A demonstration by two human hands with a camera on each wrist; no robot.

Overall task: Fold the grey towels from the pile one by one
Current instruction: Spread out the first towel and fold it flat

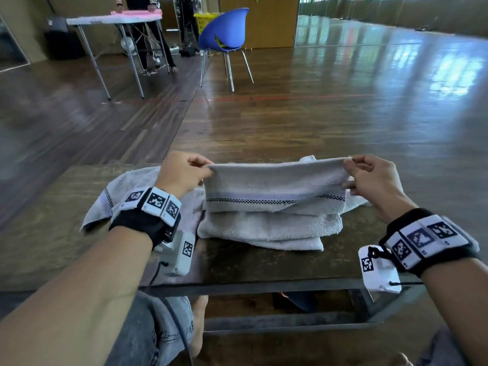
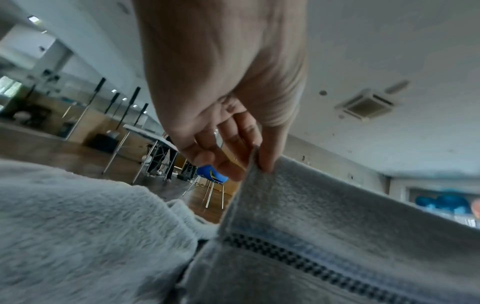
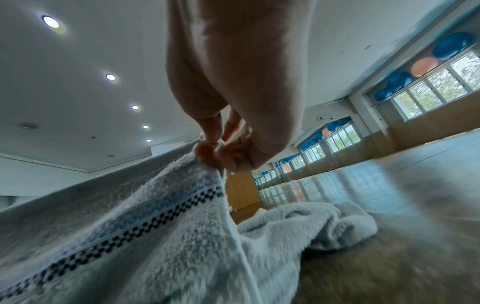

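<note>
Both hands pinch the grey towel (image 1: 274,184), stretched lengthwise left to right.

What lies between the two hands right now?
In the head view, only the grey terry towel with the checkered stripe spans from the left hand to the right hand, each pinching a top corner; folded grey towels lie beneath.

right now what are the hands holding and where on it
Both hold one grey towel by its raised upper edge: the left hand pinches the left corner, the right hand the right corner. Its lower part rests on the folded towels.
</note>
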